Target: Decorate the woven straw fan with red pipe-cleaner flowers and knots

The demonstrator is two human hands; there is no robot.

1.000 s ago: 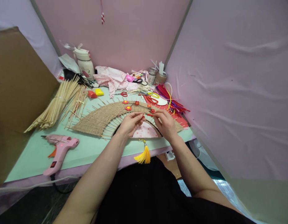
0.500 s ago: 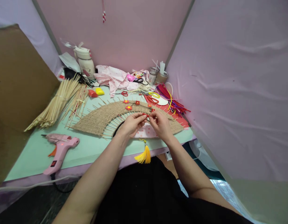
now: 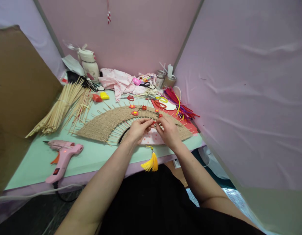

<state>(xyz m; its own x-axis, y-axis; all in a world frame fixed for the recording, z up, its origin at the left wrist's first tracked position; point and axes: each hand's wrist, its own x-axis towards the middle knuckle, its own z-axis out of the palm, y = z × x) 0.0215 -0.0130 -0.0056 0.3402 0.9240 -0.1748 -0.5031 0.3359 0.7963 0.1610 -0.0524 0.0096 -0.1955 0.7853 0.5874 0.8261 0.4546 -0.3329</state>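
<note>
Above a fan (image 3: 102,129) of sticks woven with tan twine, my left hand (image 3: 140,130) and my right hand (image 3: 167,130) meet at their fingertips. Pinched between them is a small red piece (image 3: 154,122), mostly covered by the fingers; it looks like soft clay, though I cannot be sure. Red and orange flowers with yellow centres, one of them a flower (image 3: 134,113) at the left, sit along a dark stem on the fan's upper part. Pink dotted fabric (image 3: 152,137) covers the fan's lower middle, and a yellow tassel (image 3: 151,162) hangs over the table edge.
A pink glue gun (image 3: 64,156) lies at the left front. Behind it are bundled wooden sticks (image 3: 59,106), with red (image 3: 97,98) and yellow (image 3: 104,95) packets nearby. Scissors (image 3: 159,104), pipe cleaners (image 3: 180,102) and a bottle (image 3: 89,67) stand or lie farther back. A cardboard box (image 3: 21,98) borders the left.
My fingers have shifted slightly around the red piece, and less of it shows now. My right fingertips have drawn a little closer. Everything else stays in place.
</note>
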